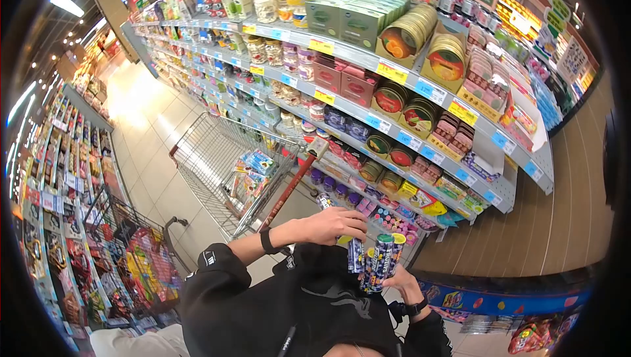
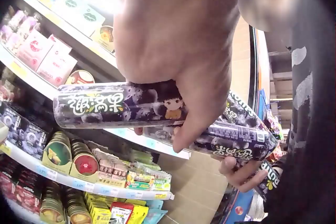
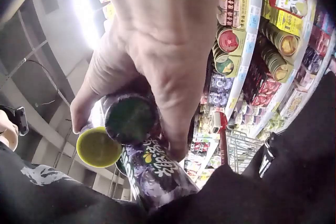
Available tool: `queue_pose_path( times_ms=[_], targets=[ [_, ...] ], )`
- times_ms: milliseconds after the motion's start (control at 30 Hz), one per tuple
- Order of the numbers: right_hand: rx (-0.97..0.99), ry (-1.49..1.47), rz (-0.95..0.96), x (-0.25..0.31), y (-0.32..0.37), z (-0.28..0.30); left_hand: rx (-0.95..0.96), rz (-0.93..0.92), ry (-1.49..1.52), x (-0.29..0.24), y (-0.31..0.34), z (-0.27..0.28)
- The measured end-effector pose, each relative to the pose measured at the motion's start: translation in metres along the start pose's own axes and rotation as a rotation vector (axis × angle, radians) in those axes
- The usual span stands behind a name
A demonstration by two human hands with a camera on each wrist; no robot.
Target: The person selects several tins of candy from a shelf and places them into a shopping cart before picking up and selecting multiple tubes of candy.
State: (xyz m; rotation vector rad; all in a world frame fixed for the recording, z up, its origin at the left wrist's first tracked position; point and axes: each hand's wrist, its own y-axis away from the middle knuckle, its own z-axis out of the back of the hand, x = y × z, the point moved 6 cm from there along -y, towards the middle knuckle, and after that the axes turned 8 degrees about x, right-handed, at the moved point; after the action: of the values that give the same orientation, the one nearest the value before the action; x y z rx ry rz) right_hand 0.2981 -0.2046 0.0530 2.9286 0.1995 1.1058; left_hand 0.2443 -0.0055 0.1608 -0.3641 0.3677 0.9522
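My left hand [image 1: 335,225] grips a tube [image 2: 113,104] printed with dark blue berries and white lettering, its end jutting past the fingers. Beneath the thumb, in the left wrist view, a second printed tube [image 2: 236,140] slants toward the right hand. My right hand [image 1: 404,285] holds several similar tubes upright in a bunch in front of the chest. One has a green cap [image 1: 385,238], another a yellow cap [image 1: 399,238]. In the right wrist view, the green end [image 3: 130,119] and yellow end [image 3: 98,147] face the camera, with the thumb and fingers around the bunch.
A shopping cart [image 1: 223,166] with packets in it stands ahead, its red handle [image 1: 286,192] near the left hand. A tiered shelf [image 1: 355,48] of tins and boxes runs along the right. Another cart [image 1: 141,245] with bagged goods is at left, beside packed shelves [image 1: 66,179].
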Motion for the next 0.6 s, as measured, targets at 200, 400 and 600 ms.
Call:
queue_pose_path(
  times_ms=[200, 400, 600],
  targets=[
    [0.115, 0.008, -0.013, 0.001, -0.002, -0.005, -0.089, 0.028, 0.042, -0.008, 0.006, -0.003],
    [0.136, 0.188, -0.051, 0.005, -0.002, -0.006, -0.122, 0.029, 0.178, -0.009, 0.004, -0.014],
    [0.037, 0.235, -0.06, 0.006, 0.002, -0.01, -0.1, 0.122, 0.415, -0.004, 0.002, -0.025]
  ],
)
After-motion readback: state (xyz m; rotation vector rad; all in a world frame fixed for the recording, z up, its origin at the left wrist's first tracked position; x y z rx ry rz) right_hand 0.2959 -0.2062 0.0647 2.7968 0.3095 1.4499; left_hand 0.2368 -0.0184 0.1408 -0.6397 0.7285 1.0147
